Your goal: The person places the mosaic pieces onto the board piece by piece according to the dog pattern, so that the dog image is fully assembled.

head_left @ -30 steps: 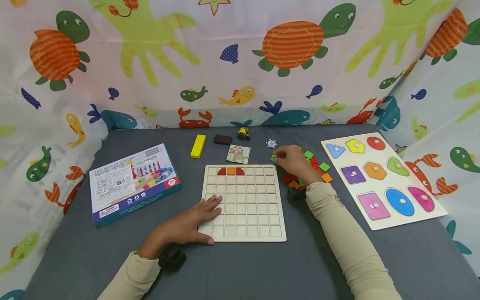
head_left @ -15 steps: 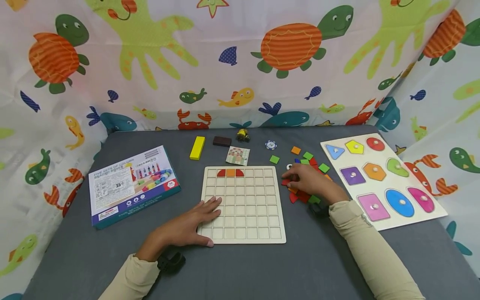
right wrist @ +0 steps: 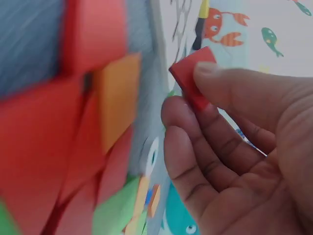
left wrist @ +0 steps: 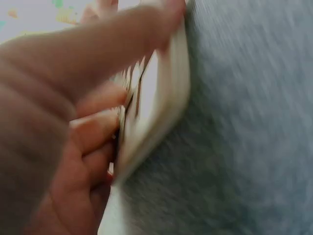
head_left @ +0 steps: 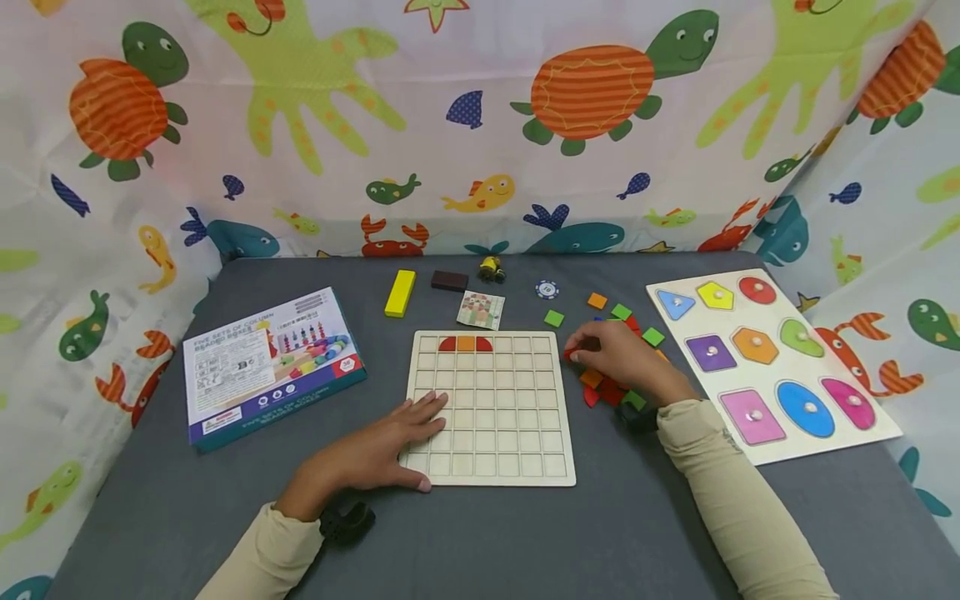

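A wooden grid board point(head_left: 495, 408) lies on the table, with an orange square point(head_left: 466, 343) between two red rounded pieces point(head_left: 447, 343) in its top row. My left hand point(head_left: 375, 450) rests on the board's left side, fingers spread over the cells and thumb at the lower edge. In the right wrist view, my right hand point(right wrist: 230, 142) pinches a red tile point(right wrist: 190, 78) between thumb and fingers. That hand is just right of the board, over a pile of loose red, orange and green tiles point(head_left: 611, 390), partly covering them.
A boxed game point(head_left: 270, 367) lies at left, a knobbed shape puzzle point(head_left: 795, 308) at right. Behind the board are a yellow block point(head_left: 400, 293), a dark block point(head_left: 449, 281), a patterned card point(head_left: 481, 310), a small bee-like figure point(head_left: 491, 269), a poker chip point(head_left: 547, 289) and a green tile point(head_left: 553, 318).
My right hand has moved from the green tile near the board's top right corner down to the pile, and now holds a red tile. The left hand has stayed on the board.
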The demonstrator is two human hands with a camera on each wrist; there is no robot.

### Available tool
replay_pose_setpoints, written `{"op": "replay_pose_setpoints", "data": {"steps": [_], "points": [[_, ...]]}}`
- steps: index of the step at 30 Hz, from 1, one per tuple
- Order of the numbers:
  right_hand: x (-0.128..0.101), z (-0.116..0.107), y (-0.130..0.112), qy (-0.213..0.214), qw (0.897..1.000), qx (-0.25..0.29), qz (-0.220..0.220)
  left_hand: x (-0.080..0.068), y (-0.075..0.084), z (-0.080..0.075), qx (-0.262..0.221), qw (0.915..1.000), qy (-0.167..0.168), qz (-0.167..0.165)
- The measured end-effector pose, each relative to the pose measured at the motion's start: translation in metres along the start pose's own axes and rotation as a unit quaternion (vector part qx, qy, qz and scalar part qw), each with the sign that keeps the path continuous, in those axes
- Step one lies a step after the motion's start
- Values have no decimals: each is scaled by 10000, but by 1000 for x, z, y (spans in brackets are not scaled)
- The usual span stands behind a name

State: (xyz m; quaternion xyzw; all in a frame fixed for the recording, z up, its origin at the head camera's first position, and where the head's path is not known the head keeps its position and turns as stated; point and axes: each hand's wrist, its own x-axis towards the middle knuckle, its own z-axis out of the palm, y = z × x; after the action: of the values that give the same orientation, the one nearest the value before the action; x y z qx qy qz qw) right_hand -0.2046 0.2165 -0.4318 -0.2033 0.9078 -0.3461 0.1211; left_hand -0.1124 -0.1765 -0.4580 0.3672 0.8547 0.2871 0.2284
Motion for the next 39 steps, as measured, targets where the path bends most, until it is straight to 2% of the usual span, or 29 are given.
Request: {"op": "replay_pose_setpoints", "data": {"steps": [3,8,21,27,34,39], "points": [[6,3,-8,109,9997,-3,-232,0,4,-2,307,9995,-24,-21],[22,12,-26,74,9986,88,-515,1,9,-4,527,9986,-67,-55],[70,46,-73,-157,9945,260,-1002,2,9,-6,301,9995,-44,-103],[87,68,-92,-264,9942,172,-1031,0,6,-2,221,9996,-23,-144],[106,100,-112,-407,9948,399,-846,-2,2,1,150,9998,-40,-87],[113,113,-120,-418,9953,47,-870,-1,2,0,144,9999,-3,21]]}}
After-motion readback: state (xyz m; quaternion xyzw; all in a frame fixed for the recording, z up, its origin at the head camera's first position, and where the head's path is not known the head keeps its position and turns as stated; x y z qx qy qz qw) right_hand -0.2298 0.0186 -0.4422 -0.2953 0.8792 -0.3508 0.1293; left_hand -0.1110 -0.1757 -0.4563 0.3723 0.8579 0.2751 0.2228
